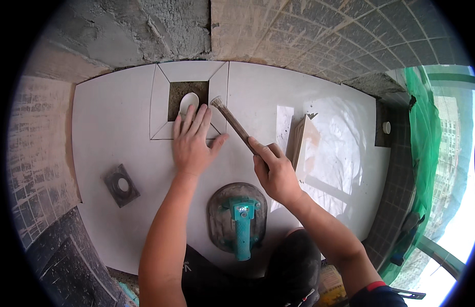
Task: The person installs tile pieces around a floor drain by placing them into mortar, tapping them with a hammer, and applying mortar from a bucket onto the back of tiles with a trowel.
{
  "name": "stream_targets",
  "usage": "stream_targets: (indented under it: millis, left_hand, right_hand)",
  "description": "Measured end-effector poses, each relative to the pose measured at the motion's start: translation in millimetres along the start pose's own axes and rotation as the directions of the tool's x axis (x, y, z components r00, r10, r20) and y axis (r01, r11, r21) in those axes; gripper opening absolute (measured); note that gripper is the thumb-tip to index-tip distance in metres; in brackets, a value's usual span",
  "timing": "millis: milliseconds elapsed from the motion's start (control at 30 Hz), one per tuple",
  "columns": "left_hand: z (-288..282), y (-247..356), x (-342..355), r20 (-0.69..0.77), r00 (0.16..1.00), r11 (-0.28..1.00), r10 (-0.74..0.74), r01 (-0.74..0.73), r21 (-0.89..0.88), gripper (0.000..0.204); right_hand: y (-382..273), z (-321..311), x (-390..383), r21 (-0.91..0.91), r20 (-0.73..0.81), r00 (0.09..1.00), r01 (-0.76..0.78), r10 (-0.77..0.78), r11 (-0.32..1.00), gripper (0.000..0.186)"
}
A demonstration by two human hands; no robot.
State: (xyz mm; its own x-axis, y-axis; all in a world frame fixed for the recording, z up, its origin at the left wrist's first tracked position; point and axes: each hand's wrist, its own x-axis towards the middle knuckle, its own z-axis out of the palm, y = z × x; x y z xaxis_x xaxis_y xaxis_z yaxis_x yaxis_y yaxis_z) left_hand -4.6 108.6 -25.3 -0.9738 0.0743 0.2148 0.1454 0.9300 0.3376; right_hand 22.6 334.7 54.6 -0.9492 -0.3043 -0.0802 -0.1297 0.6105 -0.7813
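Note:
My left hand (191,146) lies with fingers stretched out on the pale strip at the near side of a square recess framed by mitred tile pieces (189,70). Its fingertips reach the recess's near edge, beside a white round pipe mouth (188,102) that stands in the rough grey fill; the hand hides part of it. In my right hand (277,171) is a brown stick-like tool (235,124) with a flared, worn end. It slants up and left, its flared end above the strip on the recess's right.
A suction-cup tile tool with a teal handle (242,230) stands on the large pale tiles (120,102) before me. To the left lies a dark square drain piece (122,184). Stacked tile strips (302,140) lie right. Green netting (424,133) hangs at the right edge.

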Motion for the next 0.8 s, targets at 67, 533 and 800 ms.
stream_targets:
  millis: [67, 533, 800]
  left_hand:
    - [-0.2, 0.2, 1.0, 0.007, 1.000, 1.000, -0.008, 0.008, 0.006, 0.071]
    - [-1.7, 3.7, 0.6, 0.000, 1.000, 1.000, -0.004, 0.004, -0.012, 0.072]
    - [-2.2, 2.5, -0.1, -0.006, 1.000, 1.000, 0.004, -0.004, -0.012, 0.071]
  right_hand:
    - [2.7, 2.8, 3.4, -0.004, 0.017, 0.999, -0.033, 0.033, 0.999, 0.046]
    - [7.2, 3.4, 9.8, 0.001, 0.001, 0.999, -0.036, 0.036, 0.999, 0.045]
    - [4.7, 1.7, 7.7, 0.020, -0.011, 1.000, -0.009, 0.009, 1.000, 0.044]
